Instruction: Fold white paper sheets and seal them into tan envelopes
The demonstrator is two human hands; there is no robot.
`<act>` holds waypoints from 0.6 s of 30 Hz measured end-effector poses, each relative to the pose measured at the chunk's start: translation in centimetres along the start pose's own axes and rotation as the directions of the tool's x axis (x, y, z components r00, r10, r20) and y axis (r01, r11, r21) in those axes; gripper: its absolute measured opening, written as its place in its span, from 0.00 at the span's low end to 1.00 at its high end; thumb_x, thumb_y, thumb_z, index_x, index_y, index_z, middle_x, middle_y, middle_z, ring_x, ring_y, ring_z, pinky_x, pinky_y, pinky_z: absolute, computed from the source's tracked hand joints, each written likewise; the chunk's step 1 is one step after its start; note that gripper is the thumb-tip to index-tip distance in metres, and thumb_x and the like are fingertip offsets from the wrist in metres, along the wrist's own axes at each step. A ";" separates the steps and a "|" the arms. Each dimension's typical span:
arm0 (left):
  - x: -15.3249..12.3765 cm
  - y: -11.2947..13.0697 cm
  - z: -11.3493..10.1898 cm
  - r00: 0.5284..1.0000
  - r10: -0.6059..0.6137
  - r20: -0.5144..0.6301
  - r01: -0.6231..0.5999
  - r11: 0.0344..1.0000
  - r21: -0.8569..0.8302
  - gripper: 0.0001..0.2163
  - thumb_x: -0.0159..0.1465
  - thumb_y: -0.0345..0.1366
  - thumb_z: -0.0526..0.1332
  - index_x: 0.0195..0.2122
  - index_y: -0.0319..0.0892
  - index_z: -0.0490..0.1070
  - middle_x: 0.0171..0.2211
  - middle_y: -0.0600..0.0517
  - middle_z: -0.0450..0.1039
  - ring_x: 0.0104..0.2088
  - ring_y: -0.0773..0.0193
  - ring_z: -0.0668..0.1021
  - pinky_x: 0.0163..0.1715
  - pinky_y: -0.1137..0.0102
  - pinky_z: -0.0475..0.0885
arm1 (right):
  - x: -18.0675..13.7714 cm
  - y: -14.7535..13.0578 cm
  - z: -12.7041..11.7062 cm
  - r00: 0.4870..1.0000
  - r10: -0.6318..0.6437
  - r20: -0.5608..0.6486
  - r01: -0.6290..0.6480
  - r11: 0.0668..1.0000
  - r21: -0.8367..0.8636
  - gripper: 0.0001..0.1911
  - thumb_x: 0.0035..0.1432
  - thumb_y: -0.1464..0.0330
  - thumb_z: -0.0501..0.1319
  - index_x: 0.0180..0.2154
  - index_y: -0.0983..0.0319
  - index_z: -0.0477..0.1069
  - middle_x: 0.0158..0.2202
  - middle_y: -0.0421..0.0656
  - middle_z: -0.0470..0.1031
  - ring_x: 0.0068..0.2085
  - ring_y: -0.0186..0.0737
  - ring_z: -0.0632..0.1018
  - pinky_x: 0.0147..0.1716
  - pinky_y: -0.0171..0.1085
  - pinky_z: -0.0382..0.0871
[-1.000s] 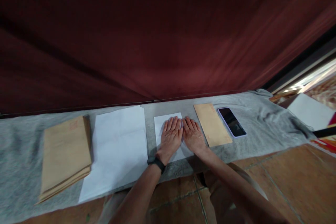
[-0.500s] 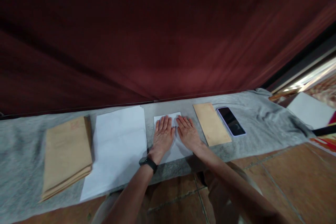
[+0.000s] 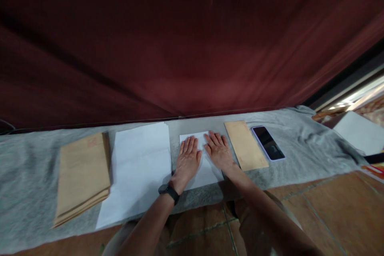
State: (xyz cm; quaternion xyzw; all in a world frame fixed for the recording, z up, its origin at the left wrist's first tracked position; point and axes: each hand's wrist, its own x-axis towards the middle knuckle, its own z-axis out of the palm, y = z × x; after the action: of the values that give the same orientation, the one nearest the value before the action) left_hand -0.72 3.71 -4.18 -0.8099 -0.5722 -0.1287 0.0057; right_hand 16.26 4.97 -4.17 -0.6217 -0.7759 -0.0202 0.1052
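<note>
A smaller white sheet of paper, perhaps folded, lies on the grey cloth in front of me. My left hand rests flat on its left side, fingers stretched out, with a dark watch on the wrist. On the right side of the same sheet my right hand lies palm down, fingers slightly spread. Just right of that hand is a single brown envelope. Left of my left hand is a stack of larger white paper. The palms hide part of the sheet beneath them.
A stack of brown envelopes lies at the left, beside the white paper. A phone with a purple edge lies right of the single envelope. Grey cloth covers the narrow surface. Behind it hangs a dark red curtain; below is tiled floor.
My hands have moved slightly apart on the white sheet, the right one shifting toward its right edge. The whole view has shifted a little.
</note>
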 end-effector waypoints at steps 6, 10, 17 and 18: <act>-1.2 1.1 -0.2 1.000 0.004 -0.024 -0.004 1.000 -0.013 0.25 0.73 0.40 0.47 0.67 0.34 0.60 0.70 0.41 0.56 0.71 0.51 0.58 0.70 0.52 0.54 | -0.1 0.1 -0.3 1.000 0.001 -0.013 -0.001 1.000 -0.025 0.27 0.74 0.59 0.46 0.69 0.58 0.58 0.71 0.47 0.57 0.68 0.54 0.62 0.66 0.55 0.50; -3.4 3.5 0.0 0.993 0.113 -0.021 -0.114 0.993 -0.036 0.29 0.72 0.47 0.51 0.67 0.31 0.59 0.70 0.38 0.57 0.71 0.50 0.59 0.70 0.51 0.55 | -0.1 0.1 -0.3 1.000 -0.005 0.006 0.005 0.999 -0.041 0.27 0.73 0.61 0.46 0.69 0.58 0.57 0.72 0.46 0.55 0.69 0.54 0.61 0.65 0.55 0.51; -5.9 4.6 -0.3 0.986 0.164 -0.004 -0.164 0.983 -0.081 0.32 0.70 0.53 0.51 0.68 0.35 0.58 0.70 0.39 0.56 0.71 0.50 0.58 0.69 0.49 0.57 | -0.2 0.1 -0.2 1.000 -0.005 0.003 0.005 0.999 -0.037 0.28 0.74 0.60 0.46 0.70 0.58 0.55 0.72 0.47 0.55 0.69 0.54 0.60 0.66 0.56 0.51; -6.1 4.3 -0.4 0.987 0.161 -0.010 -0.162 0.984 -0.073 0.32 0.70 0.53 0.51 0.68 0.34 0.58 0.70 0.38 0.56 0.71 0.50 0.58 0.68 0.49 0.57 | -0.2 0.1 -0.2 1.000 -0.004 -0.001 0.004 1.000 -0.029 0.27 0.73 0.60 0.47 0.70 0.58 0.55 0.71 0.47 0.56 0.69 0.54 0.61 0.66 0.56 0.51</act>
State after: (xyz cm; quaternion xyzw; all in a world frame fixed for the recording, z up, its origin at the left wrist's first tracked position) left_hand 1.32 -3.52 -4.53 -0.8530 -0.4996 -0.1504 -0.0128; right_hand 16.42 4.73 -4.00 -0.6216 -0.7767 -0.0321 0.0963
